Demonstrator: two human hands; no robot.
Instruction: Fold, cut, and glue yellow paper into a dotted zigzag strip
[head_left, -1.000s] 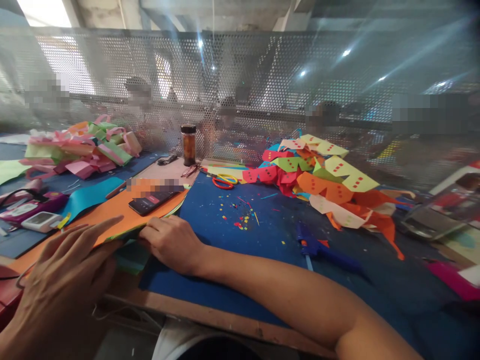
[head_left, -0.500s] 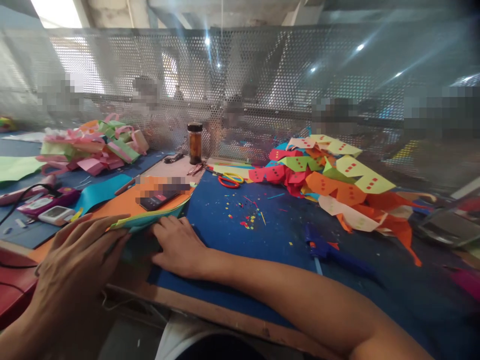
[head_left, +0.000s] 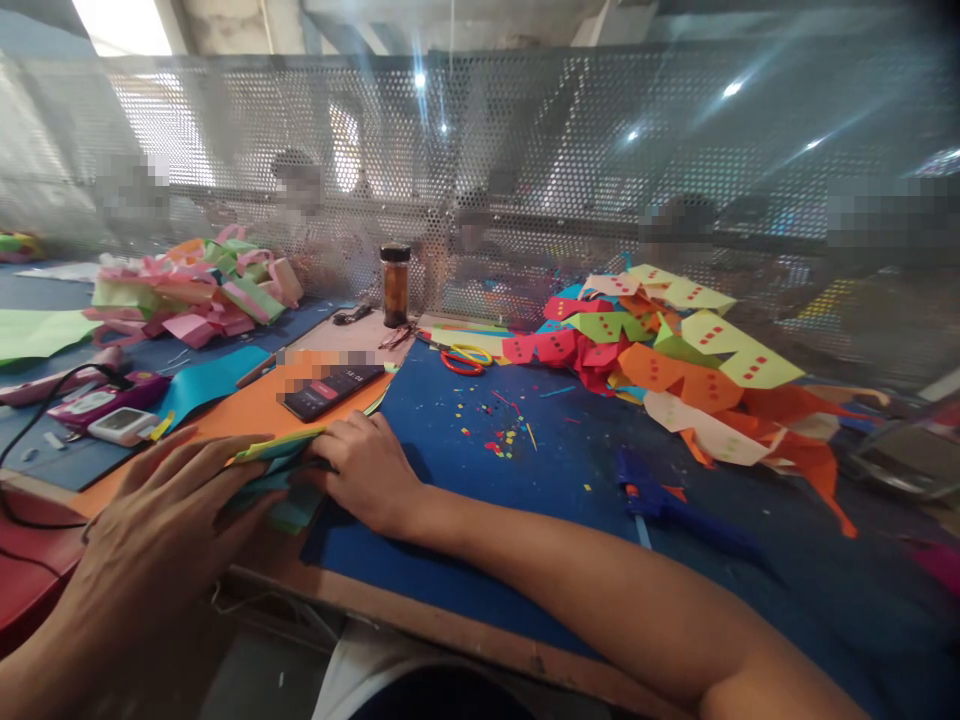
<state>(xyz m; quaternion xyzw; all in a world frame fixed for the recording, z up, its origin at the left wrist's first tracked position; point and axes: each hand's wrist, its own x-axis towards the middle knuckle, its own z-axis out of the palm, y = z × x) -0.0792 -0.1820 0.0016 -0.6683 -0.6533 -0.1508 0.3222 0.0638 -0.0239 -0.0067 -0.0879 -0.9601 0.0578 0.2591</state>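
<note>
A stack of coloured paper sheets (head_left: pixel 247 410), orange on top, lies on the bench at the left, with a black phone (head_left: pixel 330 388) resting on it. My left hand (head_left: pixel 176 510) has its fingers spread along the stack's near edge, lifting the upper sheets. My right hand (head_left: pixel 367 470) reaches across from the right; its fingers are curled and tucked under the raised corner of the stack, where green and teal sheets (head_left: pixel 281 455) show.
A blue mat (head_left: pixel 525 480) covers the bench, strewn with paper bits. Red-handled scissors (head_left: pixel 461 358) and a dark jar (head_left: pixel 395 285) stand behind. A heap of dotted paper shapes (head_left: pixel 675 360) lies right, a blue glue gun (head_left: pixel 660 500) near it, pink-green strips (head_left: pixel 202 290) far left, a perforated metal screen (head_left: pixel 525 180) behind.
The near edge of the paper stack has been lifted; my right hand's fingers have slid under it and my left hand has closed in on the edge. The view drifted slightly left.
</note>
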